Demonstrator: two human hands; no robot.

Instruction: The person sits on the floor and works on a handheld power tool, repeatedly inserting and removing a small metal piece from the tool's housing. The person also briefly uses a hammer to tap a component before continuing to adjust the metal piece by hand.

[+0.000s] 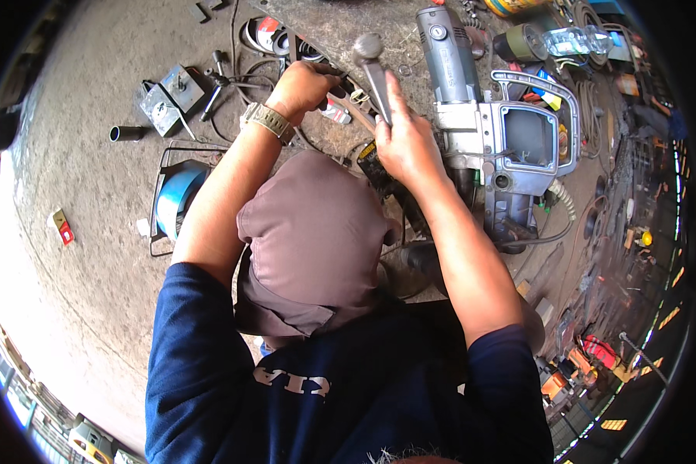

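My right hand (410,151) is raised and wrapped round the handle of a hammer (370,49), one finger stretched along it. The hammer's round steel head points up and away from me. To its left, my left hand (305,89), with a watch (267,122) on the wrist, is closed, its fingertips pinching at a small dark piece I cannot make out. Cables and a wooden strip (353,110) lie beside those fingers. A rounded shape in brown cloth (317,232) between my forearms hides what is below it.
A large grey power tool (450,66) with a framed handle lies right of my right hand. Left are a metal block (166,100), a short pipe (127,133) and a blue round thing (179,199) in a wire frame. A plastic bottle (576,40) lies far right.
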